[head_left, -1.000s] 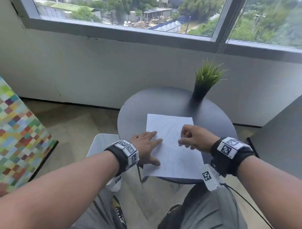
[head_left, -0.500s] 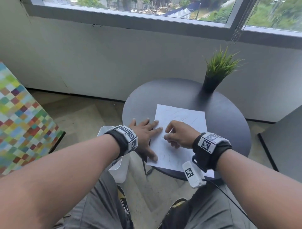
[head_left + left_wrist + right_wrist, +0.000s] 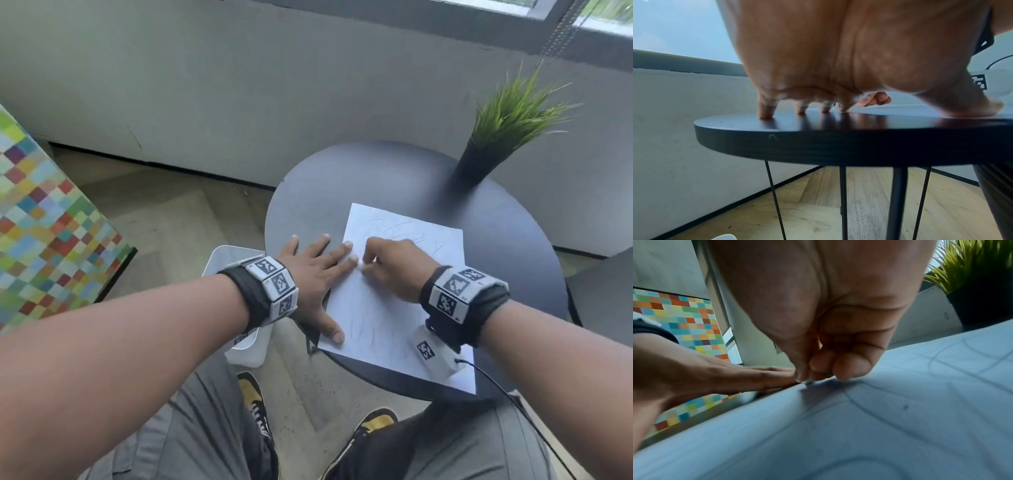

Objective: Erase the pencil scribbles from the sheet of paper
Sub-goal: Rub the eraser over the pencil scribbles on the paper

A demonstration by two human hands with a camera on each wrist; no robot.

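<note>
Paper [image 3: 394, 301] flat on bench [image 3: 513, 260]; left hand [image 3: 310, 270] spread, fingers straight, pinning its left edge; right hand [image 3: 394, 267] curled, pinching something small, likely eraser, barely visible, at that edge; hard rubbing near the edge could crease or tear sheet.

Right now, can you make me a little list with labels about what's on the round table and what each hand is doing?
table: round black table
paper: white sheet of paper, faint pencil scribbles remain
left hand: left hand flat, fingers spread, pressing the paper's left edge
right hand: right hand curled, fingertips pinching something small against the paper, probably an eraser, mostly hidden
plant: grassy green plant in a black pot at the table's far side
</note>
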